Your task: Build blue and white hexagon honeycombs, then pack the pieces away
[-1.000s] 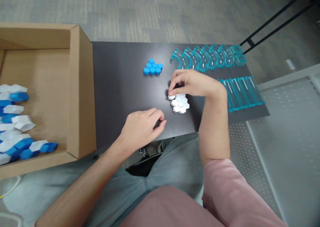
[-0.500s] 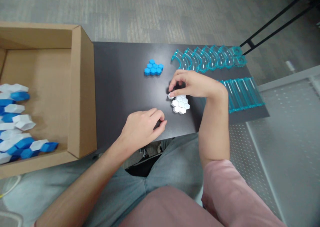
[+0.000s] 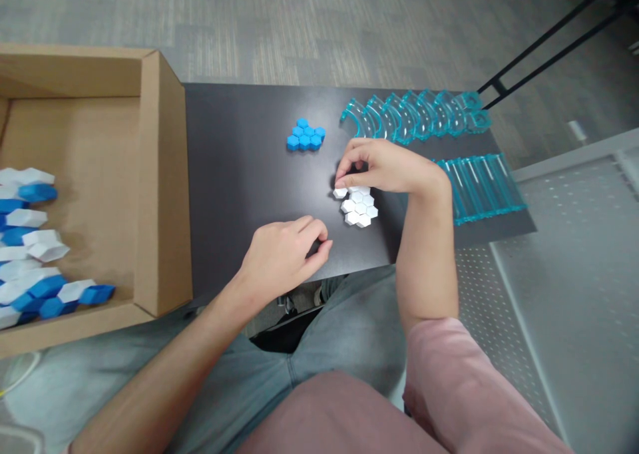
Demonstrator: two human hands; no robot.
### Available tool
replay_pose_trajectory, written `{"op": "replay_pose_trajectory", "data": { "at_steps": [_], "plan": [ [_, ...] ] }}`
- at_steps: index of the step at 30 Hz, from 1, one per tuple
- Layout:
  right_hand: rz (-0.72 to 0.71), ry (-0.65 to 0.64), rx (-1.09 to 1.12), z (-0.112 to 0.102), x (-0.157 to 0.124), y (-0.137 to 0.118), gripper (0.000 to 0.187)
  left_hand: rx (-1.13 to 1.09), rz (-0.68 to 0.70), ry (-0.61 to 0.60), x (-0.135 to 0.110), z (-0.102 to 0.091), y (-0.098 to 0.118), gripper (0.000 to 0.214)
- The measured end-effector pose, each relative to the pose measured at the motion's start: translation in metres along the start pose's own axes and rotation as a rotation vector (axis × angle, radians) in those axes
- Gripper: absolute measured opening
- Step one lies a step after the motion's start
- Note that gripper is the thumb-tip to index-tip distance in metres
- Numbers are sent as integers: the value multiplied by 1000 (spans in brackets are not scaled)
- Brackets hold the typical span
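Blue tiles (image 3: 305,136) sit grouped, upper centre; your right hand (image 3: 377,164) touches a white tile (image 3: 340,193) beside the white cluster (image 3: 360,208), grip unclear; your left hand (image 3: 282,251) curls, fingertips apart; mixed tiles (image 3: 47,286) remain boxed, left.

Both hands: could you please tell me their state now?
Left hand: loosely curled, nothing visibly held; closure unclear.
Right hand: fingers at a white piece; grip unclear.
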State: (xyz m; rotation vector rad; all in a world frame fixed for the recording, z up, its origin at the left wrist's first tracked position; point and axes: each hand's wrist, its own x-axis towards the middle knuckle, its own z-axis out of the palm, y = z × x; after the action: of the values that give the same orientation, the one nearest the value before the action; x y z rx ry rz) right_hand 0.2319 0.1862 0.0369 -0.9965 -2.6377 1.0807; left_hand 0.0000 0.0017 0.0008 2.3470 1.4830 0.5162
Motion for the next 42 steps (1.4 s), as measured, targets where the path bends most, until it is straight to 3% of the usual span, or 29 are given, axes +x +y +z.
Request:
{"op": "replay_pose_trajectory", "data": {
  "at_steps": [27, 35, 42],
  "plan": [
    [-33, -59, 38, -4, -2, 6, 35, -6, 0, 0, -1, 1, -1, 19],
    [100, 58, 48, -7, -8, 3, 41, -8, -20, -28, 0, -2, 1, 19],
    [186, 15, 105, -5, -10, 1, 43, -1, -24, -40, 0, -2, 1, 21]
  ]
}}
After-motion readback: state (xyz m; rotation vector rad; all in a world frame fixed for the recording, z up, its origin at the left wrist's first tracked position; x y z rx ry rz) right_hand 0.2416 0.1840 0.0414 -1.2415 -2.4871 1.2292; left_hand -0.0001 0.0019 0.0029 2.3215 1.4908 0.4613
